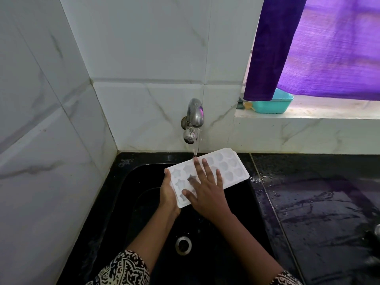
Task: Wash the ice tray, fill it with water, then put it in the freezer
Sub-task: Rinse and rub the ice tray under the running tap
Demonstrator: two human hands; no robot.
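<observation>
1. Ice tray (232, 167): white, held level over the black sink (144, 202) at its 12 o'clock edge. Its far end pokes toward 2 o'clock over the wet counter (318, 202).
2. The tap (194, 114) is running, and a thin stream (194, 152) lands on the tray's back edge. Looks like we're in the wash step, not filling yet.
3. Left hand (168, 194) grips the tray's 8 o'clock end, thumb on the rim. Right hand (205, 188) lies flat on top with straight, spread fingers, rubbing rather than holding.
4. Next move, I'd guess: work into each pocket, rinse, then keep it level so it fills evenly.
5. Counts: one tray, one tap, one drain (183, 245) at 6 o'clock, two hands, one teal tub (271, 104) and one purple curtain (308, 48) up at 1 o'clock. Pockets come as stars and shells, but the right hand covers several, so no total.
</observation>
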